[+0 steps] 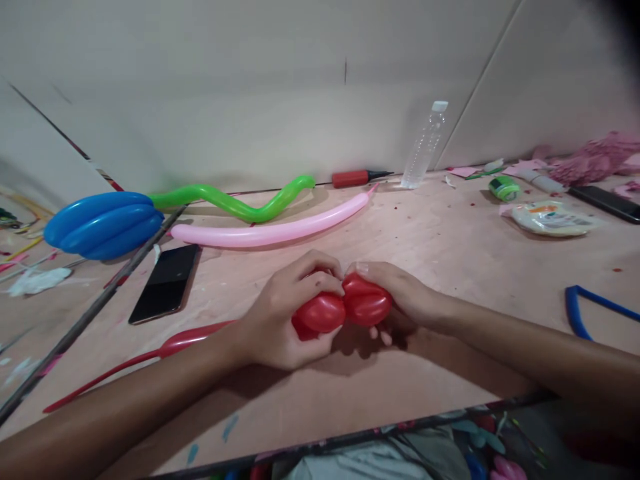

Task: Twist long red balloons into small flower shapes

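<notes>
A red modelling balloon is twisted into rounded bubbles between my two hands, above the middle of the table. My left hand wraps round the left bubbles, its fingers over the top and thumb below. The bubble on the right is gripped by my right hand, some of whose fingers are hidden behind it. Under my left forearm a longer red balloon section stretches left and ends in a thin uninflated tail. Whether it joins the bubbles is hidden by my left hand.
Behind my hands lie a pink balloon, a green bent balloon, a red hand pump and an upright plastic bottle. To the left are a phone and a blue balloon bundle. A white packet sits right.
</notes>
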The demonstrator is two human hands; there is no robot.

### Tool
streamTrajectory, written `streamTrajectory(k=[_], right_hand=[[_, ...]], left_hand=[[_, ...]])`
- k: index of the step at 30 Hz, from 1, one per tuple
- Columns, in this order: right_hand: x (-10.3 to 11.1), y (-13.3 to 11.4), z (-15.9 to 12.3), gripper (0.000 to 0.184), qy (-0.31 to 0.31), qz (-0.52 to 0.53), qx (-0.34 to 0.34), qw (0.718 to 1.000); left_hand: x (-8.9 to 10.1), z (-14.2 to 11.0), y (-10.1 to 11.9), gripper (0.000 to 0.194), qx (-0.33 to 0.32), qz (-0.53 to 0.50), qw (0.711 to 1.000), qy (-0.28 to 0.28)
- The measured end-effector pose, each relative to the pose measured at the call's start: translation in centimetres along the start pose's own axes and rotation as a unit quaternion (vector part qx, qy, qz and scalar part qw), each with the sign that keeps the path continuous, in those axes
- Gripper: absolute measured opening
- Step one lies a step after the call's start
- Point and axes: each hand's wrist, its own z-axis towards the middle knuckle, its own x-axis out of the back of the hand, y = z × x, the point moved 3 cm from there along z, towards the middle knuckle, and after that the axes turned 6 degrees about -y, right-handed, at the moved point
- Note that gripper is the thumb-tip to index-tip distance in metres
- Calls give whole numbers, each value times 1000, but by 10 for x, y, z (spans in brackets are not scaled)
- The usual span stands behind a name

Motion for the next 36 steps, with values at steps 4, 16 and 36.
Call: streamTrajectory(k=[4,16,36], right_hand=[[1,10,4,78,-89,44,-82,992],[-2,-85,-26,55,23,-64,206,976],[-21,-66,12,30,74,-165,287,941]], left_hand=[[1,1,-2,38,-1,-6,1000,1],[40,46,22,35,114,31,988,103],[33,25,-16,37,270,72,942,184]])
